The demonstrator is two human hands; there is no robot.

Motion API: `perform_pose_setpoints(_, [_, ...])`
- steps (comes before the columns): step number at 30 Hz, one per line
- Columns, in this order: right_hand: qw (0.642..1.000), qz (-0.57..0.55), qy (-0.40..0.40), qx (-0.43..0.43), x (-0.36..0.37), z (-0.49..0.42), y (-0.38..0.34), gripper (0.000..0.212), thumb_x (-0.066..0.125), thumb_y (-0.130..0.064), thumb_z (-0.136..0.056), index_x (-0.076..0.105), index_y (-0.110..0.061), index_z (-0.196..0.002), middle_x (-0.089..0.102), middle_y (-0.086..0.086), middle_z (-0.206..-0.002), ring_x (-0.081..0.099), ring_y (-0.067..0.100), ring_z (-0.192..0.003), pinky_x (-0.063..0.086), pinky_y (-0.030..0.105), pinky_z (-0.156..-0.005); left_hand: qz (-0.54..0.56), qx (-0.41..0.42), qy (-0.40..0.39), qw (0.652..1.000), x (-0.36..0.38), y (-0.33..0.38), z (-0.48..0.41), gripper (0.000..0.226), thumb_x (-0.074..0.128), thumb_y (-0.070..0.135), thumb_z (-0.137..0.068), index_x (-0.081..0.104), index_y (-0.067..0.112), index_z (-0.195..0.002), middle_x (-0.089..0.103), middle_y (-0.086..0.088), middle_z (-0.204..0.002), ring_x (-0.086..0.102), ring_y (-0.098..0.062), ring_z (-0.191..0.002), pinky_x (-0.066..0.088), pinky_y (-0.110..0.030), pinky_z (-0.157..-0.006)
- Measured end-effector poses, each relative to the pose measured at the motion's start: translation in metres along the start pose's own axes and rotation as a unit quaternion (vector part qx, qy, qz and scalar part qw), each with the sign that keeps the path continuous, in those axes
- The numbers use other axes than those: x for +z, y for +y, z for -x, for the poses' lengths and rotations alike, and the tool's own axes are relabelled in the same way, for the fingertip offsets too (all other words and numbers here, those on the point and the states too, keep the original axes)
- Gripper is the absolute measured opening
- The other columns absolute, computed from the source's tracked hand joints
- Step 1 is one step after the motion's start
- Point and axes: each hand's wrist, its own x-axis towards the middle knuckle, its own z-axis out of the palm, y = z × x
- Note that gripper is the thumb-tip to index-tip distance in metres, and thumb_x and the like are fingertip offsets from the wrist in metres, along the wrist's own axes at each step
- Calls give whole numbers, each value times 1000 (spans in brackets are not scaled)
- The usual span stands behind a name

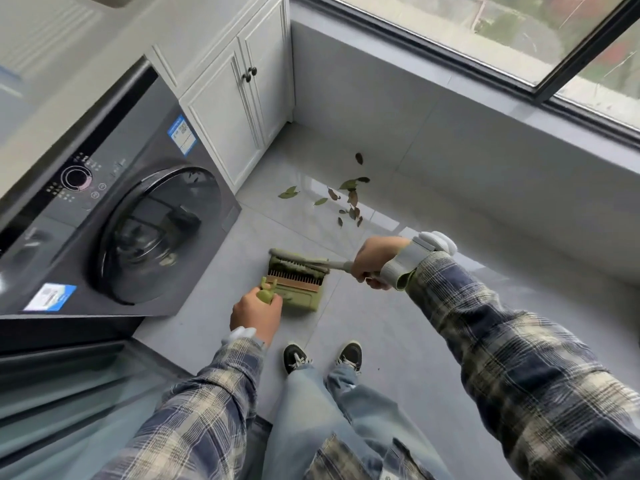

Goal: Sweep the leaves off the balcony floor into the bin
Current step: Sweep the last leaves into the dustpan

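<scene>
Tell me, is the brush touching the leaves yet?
Apart. The head view shows bare floor between the brush, lying across the dustpan, and the nearest leaves.

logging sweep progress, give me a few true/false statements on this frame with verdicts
1. The left hand grips the dustpan handle. True.
2. The right hand holds nothing. False: it grips the broom handle.
3. The leaves are in the dustpan. False: they lie on the floor beyond it, near the wall.
4. The washer door is shut. True.
</scene>
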Motion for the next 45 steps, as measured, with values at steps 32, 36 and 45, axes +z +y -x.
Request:
perform_pose_setpoints(32, [975, -195, 103, 2, -128, -155, -157, 25, 62, -10, -66, 64, 1, -88, 66, 13, -77, 70, 31, -79, 60, 44, -84, -5, -13, -17, 1000, -85, 148, -206, 35, 52, 36, -75, 72, 22, -101, 73, -7, -96, 62, -35, -85, 57, -39, -76])
perform_pose_setpoints(36, [973, -208, 103, -2, -146, -180, -177, 39, 62, -11, -55, 66, 2, -92, 66, 14, -73, 66, 29, -68, 61, 46, -79, 7, -26, -19, 999, -85, 161, -227, 43, 49, 38, -69, 73, 22, -101, 73, -6, -100, 63, -35, -88, 58, -40, -77])
perform_pose_setpoints(45, [976, -197, 80, 36, -129, -228, -209, 33, 60, -21, -72, 63, -6, -101, 70, 13, -83, 72, 33, -76, 62, 49, -78, -28, -13, -46, 998, -84, 158, -287, 22, 61, 29, -78, 71, 14, -91, 68, -11, -81, 60, -34, -78, 55, -39, -70])
